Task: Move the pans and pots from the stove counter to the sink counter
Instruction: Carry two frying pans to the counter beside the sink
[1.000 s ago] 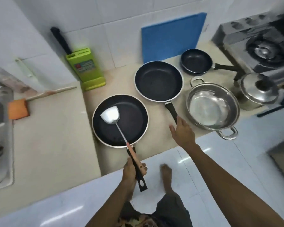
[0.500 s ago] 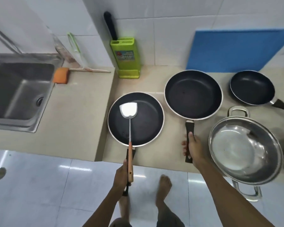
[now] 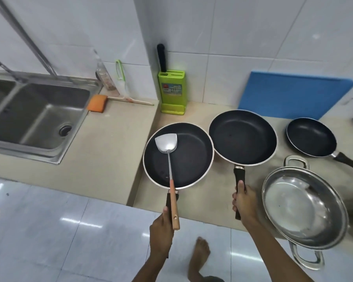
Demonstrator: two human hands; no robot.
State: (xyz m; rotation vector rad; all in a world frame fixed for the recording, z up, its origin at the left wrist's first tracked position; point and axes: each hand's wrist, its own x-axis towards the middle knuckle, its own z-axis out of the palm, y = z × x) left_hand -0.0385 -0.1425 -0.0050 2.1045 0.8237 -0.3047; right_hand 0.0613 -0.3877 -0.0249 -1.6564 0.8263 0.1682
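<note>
My left hand grips the black handle of a large dark frying pan, together with the wooden handle of a metal spatula that lies in the pan. My right hand is closed around the black handle of a second dark frying pan, whose rim overlaps the first pan's edge. A smaller dark pan sits at the back right. A wide steel pot with loop handles stands right of my right hand.
The higher sink counter lies to the left, with a steel sink, an orange sponge and a squeegee. A green knife block and a blue cutting board stand against the tiled wall.
My right hand went from reaching toward the second pan's handle to closing around it. The view swung left, bringing the sink into sight. My left hand keeps its hold.
</note>
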